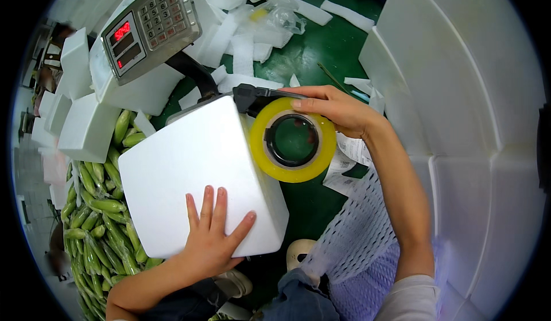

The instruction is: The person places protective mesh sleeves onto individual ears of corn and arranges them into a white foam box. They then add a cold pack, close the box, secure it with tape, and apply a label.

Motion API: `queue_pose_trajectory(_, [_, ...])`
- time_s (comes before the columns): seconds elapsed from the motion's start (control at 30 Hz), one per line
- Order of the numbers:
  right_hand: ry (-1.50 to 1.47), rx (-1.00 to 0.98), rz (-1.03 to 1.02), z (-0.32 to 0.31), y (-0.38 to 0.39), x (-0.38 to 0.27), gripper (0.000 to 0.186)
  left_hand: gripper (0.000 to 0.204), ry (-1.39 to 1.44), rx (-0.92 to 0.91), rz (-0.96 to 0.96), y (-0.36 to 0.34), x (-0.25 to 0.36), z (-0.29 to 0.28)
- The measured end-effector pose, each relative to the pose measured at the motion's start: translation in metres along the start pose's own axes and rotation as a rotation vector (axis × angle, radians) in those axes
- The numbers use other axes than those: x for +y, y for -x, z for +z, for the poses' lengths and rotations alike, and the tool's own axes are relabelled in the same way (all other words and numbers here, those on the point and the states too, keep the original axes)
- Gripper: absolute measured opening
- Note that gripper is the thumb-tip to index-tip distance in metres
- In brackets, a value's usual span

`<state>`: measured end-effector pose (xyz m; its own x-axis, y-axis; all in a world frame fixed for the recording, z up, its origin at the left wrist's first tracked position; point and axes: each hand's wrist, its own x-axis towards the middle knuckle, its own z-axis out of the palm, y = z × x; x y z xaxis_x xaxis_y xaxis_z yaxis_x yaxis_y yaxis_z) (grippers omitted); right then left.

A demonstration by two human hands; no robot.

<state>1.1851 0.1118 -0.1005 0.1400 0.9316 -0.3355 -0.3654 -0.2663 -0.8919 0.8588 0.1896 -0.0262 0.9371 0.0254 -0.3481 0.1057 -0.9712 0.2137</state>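
Observation:
A white foam box (178, 149) stands in front of me with its flat top upward. My left hand (209, 235) lies on the near part of that top, fingers spread. Beside the box's right edge, my right hand (327, 106) grips a tape dispenser (252, 97) with a large roll of yellow tape (261, 154) on it. The dispenser's dark head is against the far right corner of the box. Behind the box rises a scale display (143, 28) with a keypad and red lit digits; the scale's base is mostly hidden.
Bagged long green vegetables (103, 223) are heaped at the left, near more white foam boxes (92, 126). Foam strips (247, 45) litter the green floor (321, 45). Tall stacked foam boxes (442, 74) line the right. Printed labels (347, 154) and a mesh net bag (356, 223) lie nearer me.

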Motion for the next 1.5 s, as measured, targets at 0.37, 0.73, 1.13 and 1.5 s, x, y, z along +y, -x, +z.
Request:
queue_pose_trajectory(0.37, [-0.005,0.102,0.148,-0.011,-0.004,-0.013,0.041,0.116,-0.013,0.172,-0.188,-0.03,-0.001,-0.007])
queue_pose_trajectory(0.73, [-0.331,0.325,0.079,0.111,0.192,0.083,0.048,0.113,-0.064,0.206,-0.185,-0.024,0.001,-0.003])
queue_pose_trajectory(1.13, [-0.461,0.512,-0.125,0.171,0.189,0.119,0.052,0.098,-0.817,-0.1,0.713,0.134,-0.187,-0.021])
queue_pose_trajectory(1.5, [-0.254,0.168,-0.025,0.07,-0.09,0.001,0.026,0.099,0.128,0.262,-0.075,0.083,-0.005,0.043])
